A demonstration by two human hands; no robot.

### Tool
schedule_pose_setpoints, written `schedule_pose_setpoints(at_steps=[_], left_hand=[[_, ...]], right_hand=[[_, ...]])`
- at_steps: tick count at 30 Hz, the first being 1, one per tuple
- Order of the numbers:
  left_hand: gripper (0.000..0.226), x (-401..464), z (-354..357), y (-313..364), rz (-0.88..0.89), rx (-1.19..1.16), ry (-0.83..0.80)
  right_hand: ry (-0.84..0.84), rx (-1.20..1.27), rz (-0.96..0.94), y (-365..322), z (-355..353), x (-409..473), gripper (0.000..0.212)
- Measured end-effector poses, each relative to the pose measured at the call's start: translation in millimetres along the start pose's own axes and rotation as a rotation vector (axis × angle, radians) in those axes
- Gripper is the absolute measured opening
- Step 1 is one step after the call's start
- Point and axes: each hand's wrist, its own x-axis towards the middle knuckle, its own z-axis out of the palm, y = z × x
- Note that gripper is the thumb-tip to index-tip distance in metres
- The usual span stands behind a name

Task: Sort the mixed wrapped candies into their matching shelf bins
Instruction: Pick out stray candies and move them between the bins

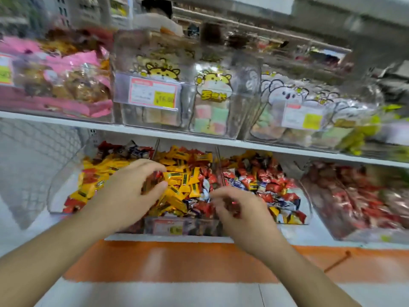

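Left hand [130, 187]: fingers curled, thumb and fingertips pinching a red-wrapped candy [155, 177] over the middle bin [183, 227]. Right hand [239, 209]: fingers curled down at that bin's front right corner among red and blue-white wrappers; motion blur, cannot tell whether it holds anything. Middle bin contents: mostly yellow candies [179, 180], with red and blue-white pieces mixed in at the right. Left bin [64, 191]: yellow and red wrappers. Right bin [307, 209]: mostly red, with some blue-white and yellow. Above, an upper shelf [66, 120] carries clear bins of bagged sweets with price tags.
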Motion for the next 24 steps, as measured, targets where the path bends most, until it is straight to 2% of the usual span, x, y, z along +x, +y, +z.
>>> schedule_pose_setpoints(at_steps=[3, 6, 9, 14, 20, 24], left_hand=[[0.030, 11, 25, 34, 0.032, -0.053, -0.029], [0.028, 17, 50, 61, 0.031, -0.134, -0.036], [0.028, 16, 70, 73, 0.044, -0.169, -0.040], [0.028, 16, 80, 69, 0.035, -0.184, -0.097], [0.027, 11, 83, 63, 0.029, -0.190, -0.118], [0.024, 7, 80, 61, 0.032, -0.198, -0.114]], right_hand=[[0.116, -0.132, 0.081, 43, -30, 22, 0.028], [-0.036, -0.257, 0.152, 74, -41, 41, 0.042], [-0.188, -0.307, 0.145, 88, -32, 49, 0.052], [-0.229, -0.345, 0.091, 102, -13, 54, 0.059], [-0.114, -0.366, 0.071, 110, -12, 55, 0.025], [-0.006, -0.278, 0.119, 107, -20, 51, 0.018]])
